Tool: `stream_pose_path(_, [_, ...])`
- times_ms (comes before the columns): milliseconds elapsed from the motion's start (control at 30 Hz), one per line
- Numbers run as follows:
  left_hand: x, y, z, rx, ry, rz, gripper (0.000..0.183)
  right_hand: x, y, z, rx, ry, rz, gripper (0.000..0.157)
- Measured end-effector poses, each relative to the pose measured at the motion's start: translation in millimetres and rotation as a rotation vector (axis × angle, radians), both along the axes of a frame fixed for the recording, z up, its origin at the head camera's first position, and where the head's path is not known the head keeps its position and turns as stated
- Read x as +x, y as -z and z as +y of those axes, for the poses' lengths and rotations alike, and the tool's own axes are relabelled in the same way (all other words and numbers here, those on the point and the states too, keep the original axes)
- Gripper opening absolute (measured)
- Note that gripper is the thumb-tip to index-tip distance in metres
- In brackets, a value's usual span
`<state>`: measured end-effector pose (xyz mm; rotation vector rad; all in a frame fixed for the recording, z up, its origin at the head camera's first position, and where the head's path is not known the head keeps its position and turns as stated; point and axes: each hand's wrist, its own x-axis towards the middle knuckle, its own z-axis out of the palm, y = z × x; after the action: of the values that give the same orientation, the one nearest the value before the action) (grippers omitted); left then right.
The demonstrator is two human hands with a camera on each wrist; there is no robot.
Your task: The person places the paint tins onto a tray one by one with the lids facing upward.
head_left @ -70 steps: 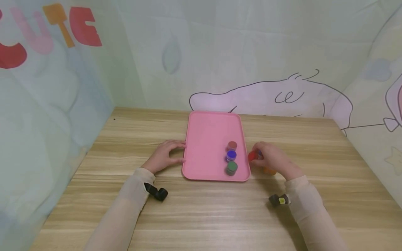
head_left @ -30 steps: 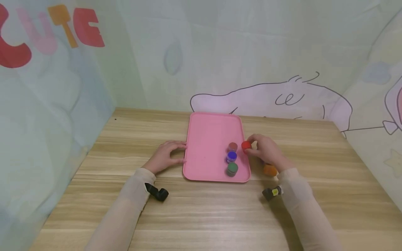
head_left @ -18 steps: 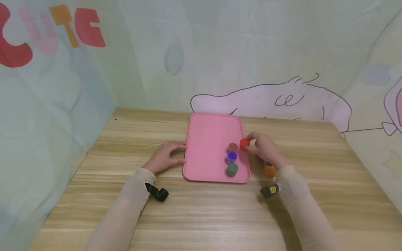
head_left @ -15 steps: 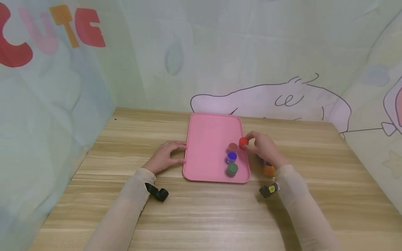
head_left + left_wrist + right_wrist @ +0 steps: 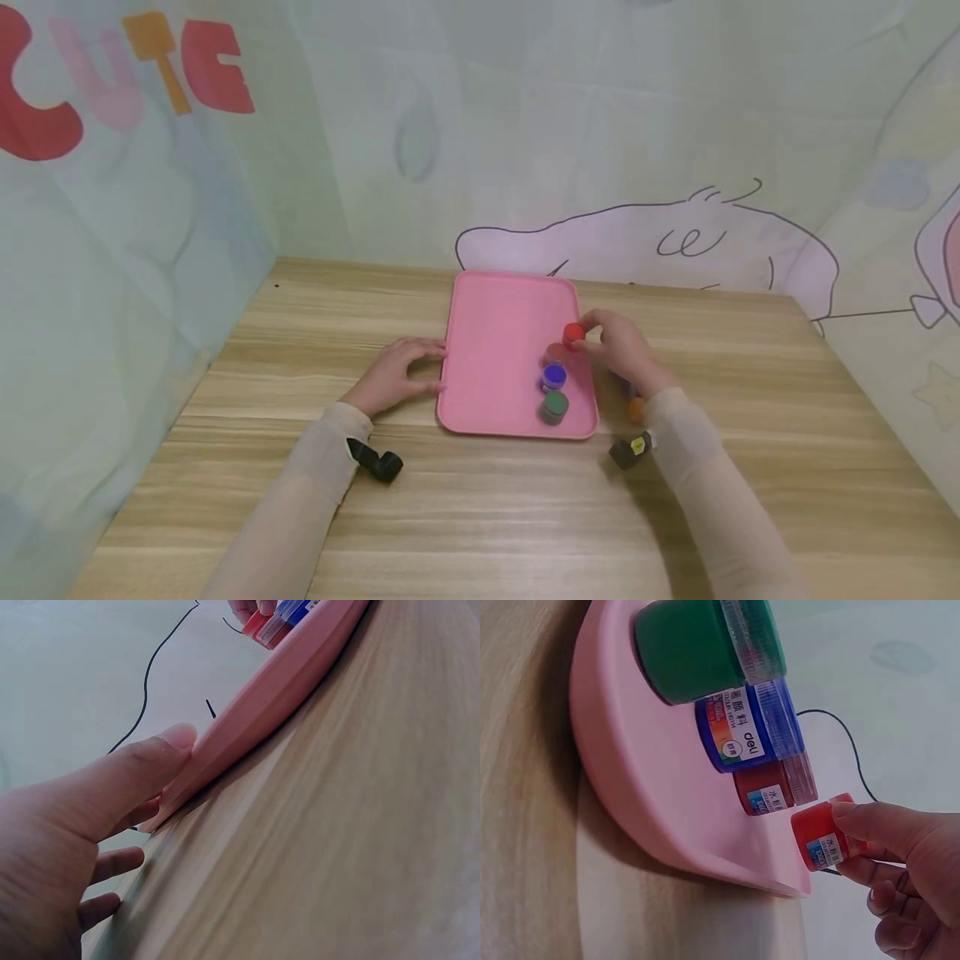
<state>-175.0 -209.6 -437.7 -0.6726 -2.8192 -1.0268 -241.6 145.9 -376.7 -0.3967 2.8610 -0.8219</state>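
Note:
My right hand (image 5: 624,348) pinches a small red paint jar (image 5: 573,337) between thumb and fingers, over the right side of the pink tray (image 5: 495,358). In the right wrist view the red jar (image 5: 821,834) is tilted, its label showing, close beside a brownish-red paint jar (image 5: 769,789). That jar, a blue paint jar (image 5: 553,377) and a green paint jar (image 5: 554,407) stand in a row on the tray. My left hand (image 5: 392,375) rests at the tray's left edge, thumb and fingers spread. In the left wrist view its thumb (image 5: 180,736) lies against the rim.
Right of the tray, on the wooden table (image 5: 480,508), an orange jar (image 5: 637,409) and a purplish one (image 5: 632,389) are partly hidden by my right wrist. A printed cloth backdrop (image 5: 570,125) stands along the table's back and sides.
My right hand has carried the red jar from the table right of the tray, leftward and away from me, over the tray behind the brownish-red jar. My left hand stays put.

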Motion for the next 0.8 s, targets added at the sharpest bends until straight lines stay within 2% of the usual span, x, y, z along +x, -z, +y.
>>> stream_pose_path(233, [0.4, -1.0, -0.5, -0.001, 0.01, 0.034, 0.053, -5.5, 1.3, -5.4, -0.004, -0.015, 0.015, 0.03])
stream_pose_path(800, [1.8, -2.7, 1.0, 0.008, 0.014, 0.009, 0.053, -15.0, 7.1, -15.1, -0.018, -0.038, 0.018, 0.029])
